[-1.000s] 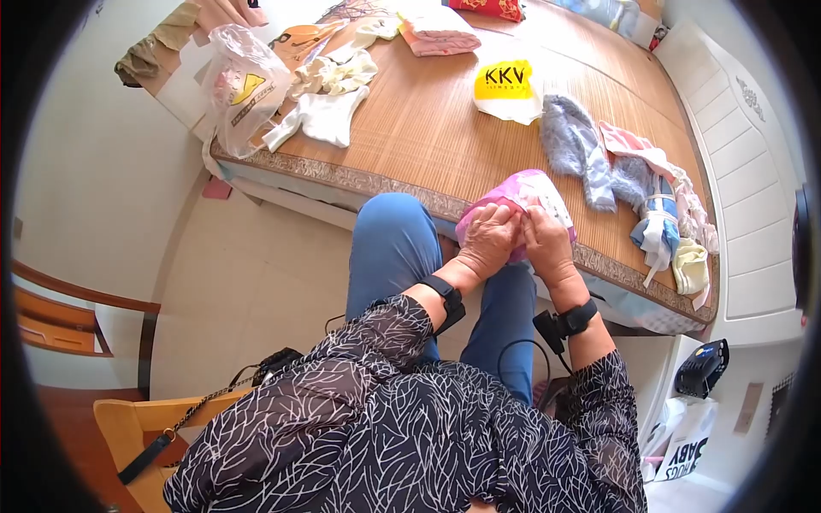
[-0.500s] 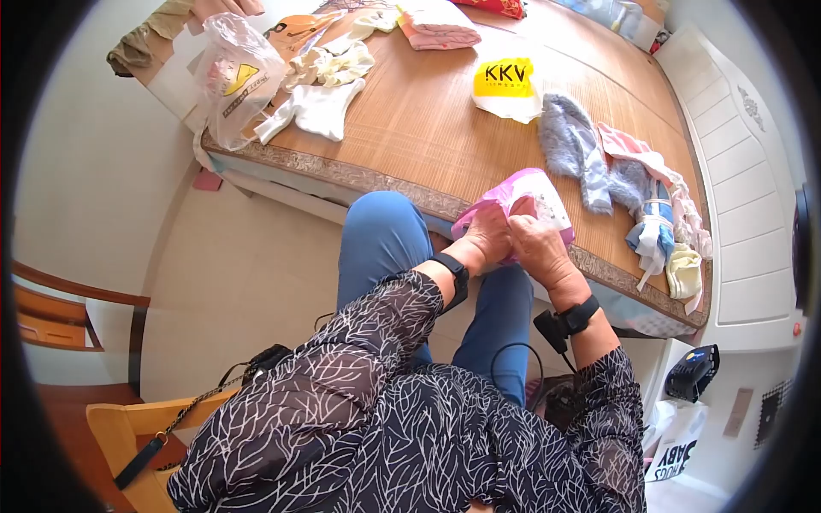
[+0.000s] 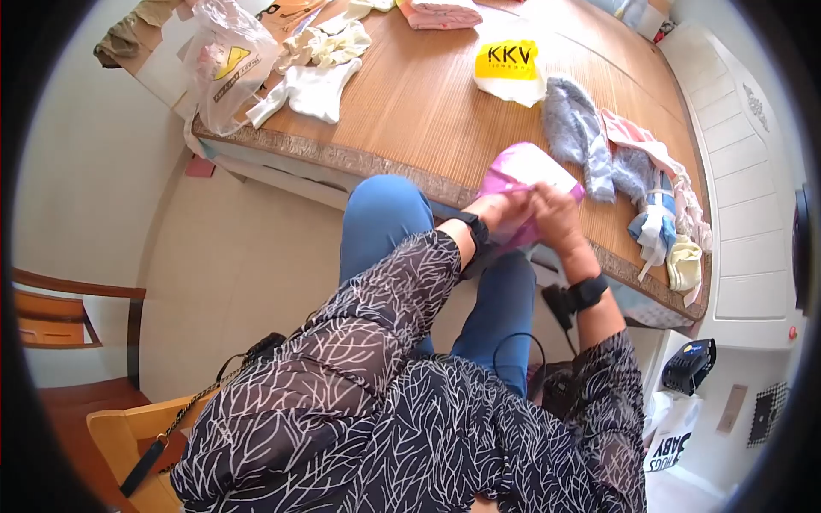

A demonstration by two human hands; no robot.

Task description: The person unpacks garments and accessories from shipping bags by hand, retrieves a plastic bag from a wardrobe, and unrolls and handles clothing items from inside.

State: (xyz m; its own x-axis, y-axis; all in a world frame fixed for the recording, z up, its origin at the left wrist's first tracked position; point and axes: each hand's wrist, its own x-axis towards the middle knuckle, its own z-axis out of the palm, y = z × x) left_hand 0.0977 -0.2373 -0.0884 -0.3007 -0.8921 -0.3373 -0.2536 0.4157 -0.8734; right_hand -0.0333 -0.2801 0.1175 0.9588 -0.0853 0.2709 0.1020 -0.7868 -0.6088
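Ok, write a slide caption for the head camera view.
Left hand and right hand working at a pink plastic bag, near a fluffy grey garment.

Left hand [image 3: 511, 205] is pretty smeared, and I can't make out its fingers against the pink bag [image 3: 506, 165]. Right hand [image 3: 558, 219] is blurry too, fingertips just mush. Folded pink cloth [image 3: 440, 14] gets chopped by the top edge, and the yellow-and-white bag's [image 3: 509, 61] small print is way too tiny to read.

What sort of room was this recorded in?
Probably a bedroom: there's what looks like a mat-topped bed, a white headboard-like panel along one side, and clothes laid out.
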